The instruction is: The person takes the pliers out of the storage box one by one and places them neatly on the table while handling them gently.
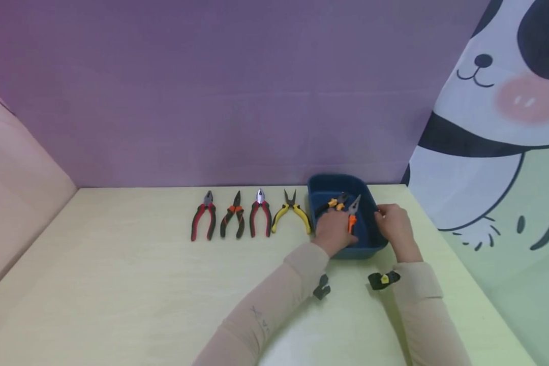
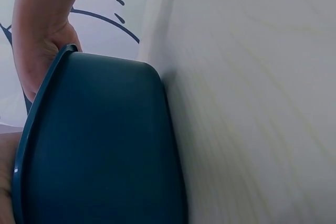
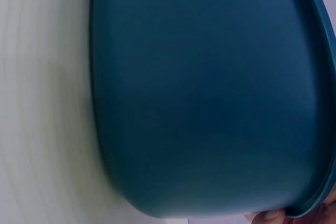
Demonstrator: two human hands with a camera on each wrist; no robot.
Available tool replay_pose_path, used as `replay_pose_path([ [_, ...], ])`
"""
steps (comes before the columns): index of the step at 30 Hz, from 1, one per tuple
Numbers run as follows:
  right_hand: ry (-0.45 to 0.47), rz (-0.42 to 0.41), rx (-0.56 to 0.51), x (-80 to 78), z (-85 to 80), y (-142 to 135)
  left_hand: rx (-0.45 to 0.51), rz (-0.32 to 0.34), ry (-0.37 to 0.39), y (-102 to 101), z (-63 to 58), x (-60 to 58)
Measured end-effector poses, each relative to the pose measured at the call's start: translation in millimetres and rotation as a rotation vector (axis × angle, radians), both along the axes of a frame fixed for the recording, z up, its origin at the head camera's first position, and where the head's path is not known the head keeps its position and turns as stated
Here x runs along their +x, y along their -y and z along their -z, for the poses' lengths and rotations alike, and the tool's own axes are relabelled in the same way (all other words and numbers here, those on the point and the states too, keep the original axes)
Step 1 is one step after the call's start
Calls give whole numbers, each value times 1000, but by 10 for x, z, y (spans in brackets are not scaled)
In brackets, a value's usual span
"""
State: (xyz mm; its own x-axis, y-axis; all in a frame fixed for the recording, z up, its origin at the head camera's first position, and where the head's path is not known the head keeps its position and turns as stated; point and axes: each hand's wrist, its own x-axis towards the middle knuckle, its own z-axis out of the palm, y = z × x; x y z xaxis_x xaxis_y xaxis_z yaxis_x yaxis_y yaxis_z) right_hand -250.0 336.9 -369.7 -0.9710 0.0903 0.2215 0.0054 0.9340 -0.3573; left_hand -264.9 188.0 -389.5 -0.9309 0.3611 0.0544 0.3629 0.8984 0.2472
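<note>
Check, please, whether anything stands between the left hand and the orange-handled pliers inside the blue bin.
Nothing visible does. In the head view, the left hand reaches into the blue bin, right beside the orange-handled pliers; whether they touch, I cannot tell. The right hand holds the bin at its right side.

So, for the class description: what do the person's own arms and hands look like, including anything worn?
The left sleeve and right sleeve are long and pale beige; the left bears a dark scribbled marking. Beside each wrist is a small black device, the right one showing a yellow patch. The left hand and right hand are gloveless.
</note>
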Motion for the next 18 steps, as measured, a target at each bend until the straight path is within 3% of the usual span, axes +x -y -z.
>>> replay_pose_path([
  [10,-1,5,-15,-7,17,-28,115,22,-71,39,20,-7],
  [18,3,9,-17,-4,-3,-14,131,2,-50,54,-40,1],
])
